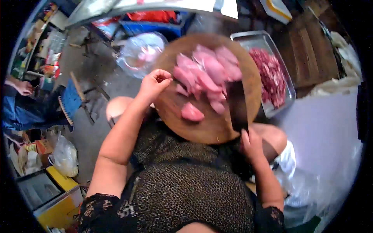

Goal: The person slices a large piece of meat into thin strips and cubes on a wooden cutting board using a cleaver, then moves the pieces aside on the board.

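A round wooden cutting board (172, 113) sits before me, above my lap. Several pieces of pale pink raw meat (208, 68) are heaped on its far half. One smaller meat chunk (192, 112) lies apart, nearer to me. My right hand (251, 144) grips a cleaver (238, 106) by its handle, which the fingers mostly hide. The broad dark blade lies over the board's right side, next to the heap. At the board's left edge is my left hand (156, 83), thumb and fingers curled together close to the meat; I see nothing between them.
Right of the board, a metal tray (284, 62) holds dark red cut meat (269, 77). Beyond the board's left edge is a plastic-lined container (137, 55). A blue folding stool (70, 99) and another person's hand (24, 88) are at far left. A plastic bag (64, 155) sits lower left.
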`<state>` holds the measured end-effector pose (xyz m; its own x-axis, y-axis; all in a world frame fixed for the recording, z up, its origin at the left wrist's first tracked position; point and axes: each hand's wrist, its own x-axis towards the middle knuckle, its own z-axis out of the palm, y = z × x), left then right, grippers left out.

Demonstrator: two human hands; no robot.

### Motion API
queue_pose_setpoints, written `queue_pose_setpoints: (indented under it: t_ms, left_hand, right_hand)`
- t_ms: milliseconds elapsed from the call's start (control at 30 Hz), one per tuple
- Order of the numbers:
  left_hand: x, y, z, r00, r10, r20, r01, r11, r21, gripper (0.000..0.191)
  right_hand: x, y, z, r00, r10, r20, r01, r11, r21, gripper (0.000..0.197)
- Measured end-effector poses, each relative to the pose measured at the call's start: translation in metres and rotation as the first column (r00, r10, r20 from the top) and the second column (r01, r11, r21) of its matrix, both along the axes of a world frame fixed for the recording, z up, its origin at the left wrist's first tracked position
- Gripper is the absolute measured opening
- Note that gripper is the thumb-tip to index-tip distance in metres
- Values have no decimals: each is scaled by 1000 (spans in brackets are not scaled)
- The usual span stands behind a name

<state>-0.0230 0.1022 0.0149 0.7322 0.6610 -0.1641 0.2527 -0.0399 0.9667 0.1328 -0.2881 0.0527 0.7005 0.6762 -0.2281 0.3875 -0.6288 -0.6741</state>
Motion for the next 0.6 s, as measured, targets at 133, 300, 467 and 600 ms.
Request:
queue_pose_setpoints:
  t_ms: [133, 300, 467, 600]
  left_hand:
    - [17, 65, 64, 953, 209, 219, -190, 976, -103, 18]
    - [65, 186, 111, 879, 274, 391, -313, 949, 37, 25]
    - [118, 270, 112, 810, 380, 447, -431, 902, 14, 26]
    - [125, 281, 99, 731, 589, 344, -534, 808, -247, 42]
  right_hand:
    - [2, -9, -23, 999, -44, 21, 45, 998, -46, 23]
    - [9, -1, -26, 999, -31, 19, 33, 994, -102, 23]
    - [3, 16, 7, 999, -20, 38, 26, 986, -164, 21]
    - [0, 15, 6, 998, -7, 61, 15, 991, -136, 21]
